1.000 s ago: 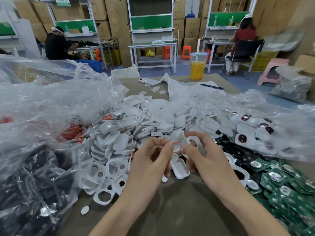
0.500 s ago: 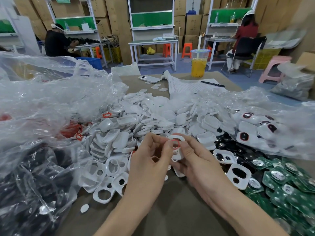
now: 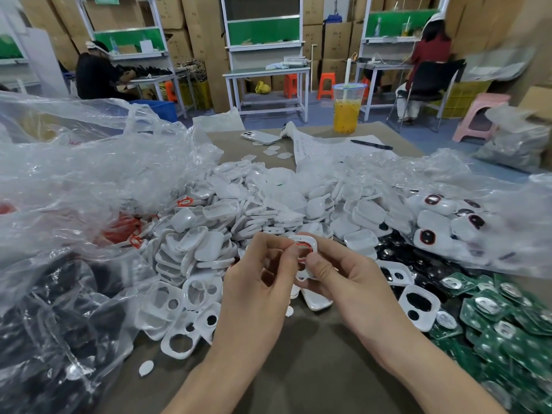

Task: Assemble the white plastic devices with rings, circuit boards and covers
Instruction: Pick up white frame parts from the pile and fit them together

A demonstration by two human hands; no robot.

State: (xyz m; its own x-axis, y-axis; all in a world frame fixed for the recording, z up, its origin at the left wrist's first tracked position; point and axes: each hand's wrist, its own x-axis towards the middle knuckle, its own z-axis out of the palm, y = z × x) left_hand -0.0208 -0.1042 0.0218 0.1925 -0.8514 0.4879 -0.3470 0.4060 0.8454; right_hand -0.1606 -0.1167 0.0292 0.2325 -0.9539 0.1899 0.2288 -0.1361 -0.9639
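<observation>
The left hand (image 3: 263, 282) and right hand (image 3: 343, 276) meet, forearms converging, curled fingers pinching one white cover (image 3: 307, 241).

**bench_rat:** Counted it: one drink cup (image 3: 346, 110), one pen (image 3: 371, 144), one phone (image 3: 260, 137), one pink stool (image 3: 478, 115), two seated workers (image 3: 95, 74) at the back.

**solderfan:** Two hands too, left hand (image 3: 263, 285) and right hand (image 3: 346, 279), on one white frame (image 3: 310, 241) with one red ring (image 3: 305, 248). Loose white covers (image 3: 209, 243) and green boards (image 3: 507, 333)? Way too many to count.

The brown bench (image 3: 313, 369) carries a heap of white shells (image 3: 268, 204), green circuit boards (image 3: 507, 324) at right, clear bags (image 3: 89, 180), and a cup (image 3: 346, 110), phone (image 3: 260, 137), paper (image 3: 325, 150) and pen (image 3: 371, 144) at its far end.
</observation>
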